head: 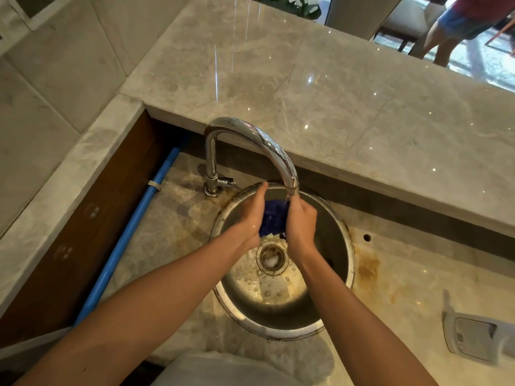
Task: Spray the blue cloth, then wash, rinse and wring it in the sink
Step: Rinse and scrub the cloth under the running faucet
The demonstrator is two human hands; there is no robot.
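At the centre of the frame, over the round stainless-steel sink (331, 246), both hands hold the wet blue cloth (274, 220) between them, right under the spout of the curved chrome faucet (250, 135). Water runs from the spout onto the top of the cloth. The left hand (252, 215) lies against the cloth's left side with its fingers fairly straight and pointing toward the top of the frame, pressing on the fabric. The right hand (301, 222) has its fingers curled round the cloth's right side, clenched on it. The cloth is bunched, and only a strip of it shows between the two hands. Just below the hands sits the round metal drain (272, 257), with foam and bubbles spread across the basin floor around it. A blue plastic pipe (131, 227) runs diagonally along the left of the frame beside the beige marble counter (404, 280). At the lower right edge, a grey plastic container (473, 338) lies on the counter. Someone's legs (443, 37) show at the upper right.
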